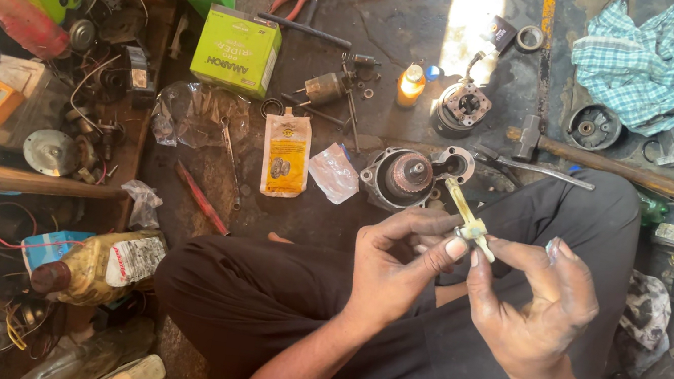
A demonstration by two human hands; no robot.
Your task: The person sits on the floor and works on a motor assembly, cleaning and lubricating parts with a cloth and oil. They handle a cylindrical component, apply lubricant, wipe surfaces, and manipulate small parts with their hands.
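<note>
Both hands hold a small pale yellow forked lever (pixel 467 220) above my crossed legs in dark trousers (pixel 310 302). My left hand (pixel 391 266) pinches its lower end between thumb and forefinger. My right hand (pixel 528 301) grips the same end from the right with its fingertips. The lever's long arm points up and left. Just beyond it on the floor lies a round metal motor housing (pixel 407 176) with a reddish core.
A hammer (pixel 594 158) lies at upper right beside a checked cloth (pixel 660 56) and several metal motor parts. Green boxes (pixel 236 49), an orange bottle (pixel 410 85), a yellow sachet (pixel 286 154), pliers and a red screwdriver (pixel 201 197) lie on the floor. A cluttered wooden shelf (pixel 5 180) stands left.
</note>
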